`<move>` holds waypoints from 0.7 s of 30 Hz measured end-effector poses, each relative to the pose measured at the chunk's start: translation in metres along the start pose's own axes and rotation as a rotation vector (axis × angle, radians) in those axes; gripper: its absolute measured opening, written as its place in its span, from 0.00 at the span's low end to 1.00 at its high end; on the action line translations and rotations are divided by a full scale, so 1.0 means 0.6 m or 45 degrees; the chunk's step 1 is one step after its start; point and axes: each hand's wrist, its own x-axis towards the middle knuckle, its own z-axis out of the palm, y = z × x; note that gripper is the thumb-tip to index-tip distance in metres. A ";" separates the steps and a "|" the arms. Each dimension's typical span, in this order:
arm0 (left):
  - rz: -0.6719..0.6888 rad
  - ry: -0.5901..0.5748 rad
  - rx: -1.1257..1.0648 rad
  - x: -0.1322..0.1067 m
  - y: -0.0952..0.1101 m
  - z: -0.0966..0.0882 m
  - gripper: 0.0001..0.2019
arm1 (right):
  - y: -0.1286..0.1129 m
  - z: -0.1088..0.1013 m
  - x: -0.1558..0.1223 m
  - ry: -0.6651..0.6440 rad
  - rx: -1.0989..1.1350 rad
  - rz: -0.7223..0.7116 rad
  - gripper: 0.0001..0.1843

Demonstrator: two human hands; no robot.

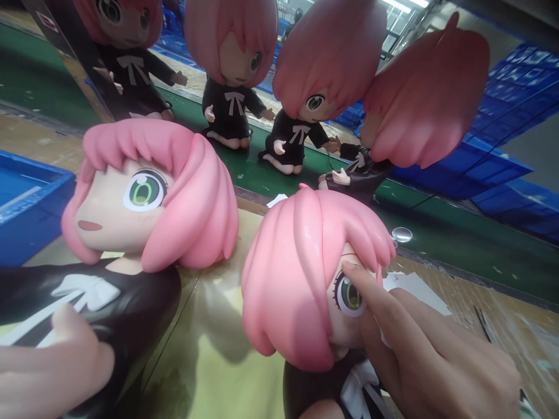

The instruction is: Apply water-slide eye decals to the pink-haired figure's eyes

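Note:
My right hand reaches in from the lower right. Its index fingertip touches the face of a pink-haired figure, at the upper edge of its green eye. The index finger is stretched out, and the other fingers are bent and partly hidden below it. No held object can be made out. My left hand does not show. A skin-coloured piece at the bottom edge looks like the figure's own hand, but it is cut off. On the left lies a second figure in a black dress with a white bow.
Several similar figures kneel along a green strip at the back. A blue bin stands at the left. White paper pieces and a small clear disc lie at the right. Blue crates are behind.

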 end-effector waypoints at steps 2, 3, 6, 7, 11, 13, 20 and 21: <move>-0.007 0.050 -0.008 0.003 -0.007 -0.023 0.33 | 0.000 0.000 0.000 -0.001 -0.001 -0.002 0.15; 0.001 0.048 -0.018 0.003 -0.007 -0.024 0.34 | 0.000 -0.001 0.001 -0.004 0.001 0.000 0.16; 0.025 0.059 -0.040 0.001 -0.002 -0.010 0.39 | -0.003 -0.001 0.004 0.000 0.024 0.014 0.16; 0.034 0.053 -0.041 0.001 -0.001 -0.004 0.39 | -0.004 -0.001 0.005 0.003 0.035 0.024 0.16; 0.024 -0.017 -0.027 -0.002 -0.005 -0.002 0.35 | -0.007 -0.001 0.007 0.026 0.034 0.041 0.15; -0.028 -0.006 -0.020 -0.003 -0.011 -0.013 0.35 | -0.006 0.000 0.006 0.027 0.014 0.022 0.15; -0.061 -0.002 -0.131 -0.023 -0.004 0.029 0.34 | -0.002 0.001 0.004 0.021 -0.078 -0.008 0.17; -0.021 -0.069 -0.128 -0.033 0.003 0.060 0.32 | -0.003 0.001 0.005 0.024 -0.081 -0.011 0.17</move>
